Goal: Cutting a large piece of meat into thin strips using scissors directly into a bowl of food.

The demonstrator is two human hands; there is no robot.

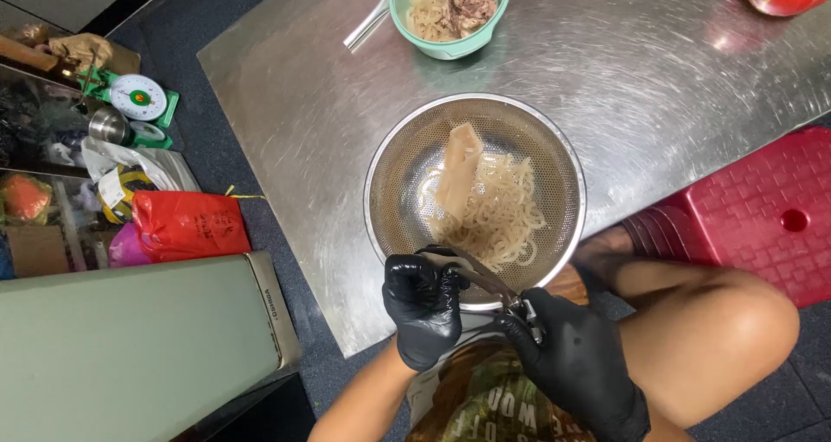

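The left hand [424, 308] pinched a pale strip over the strainer [474, 198]; the right hand [567, 360] gripped scissors [485, 279]. Cutting went best kept over the strainer.

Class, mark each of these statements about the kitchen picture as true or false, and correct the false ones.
1. Both hands wear black gloves. True: the left hand and the right hand are gloved in black.
2. The right hand holds scissors. True: the scissors reach over the strainer's near rim.
3. The metal strainer is empty. False: it holds pale cut strips.
4. The green bowl stands at the far edge of the steel table. True.
5. The stool beside the table is blue. False: it is red.
6. The scale sits on the table. False: it sits off the table, to the left.
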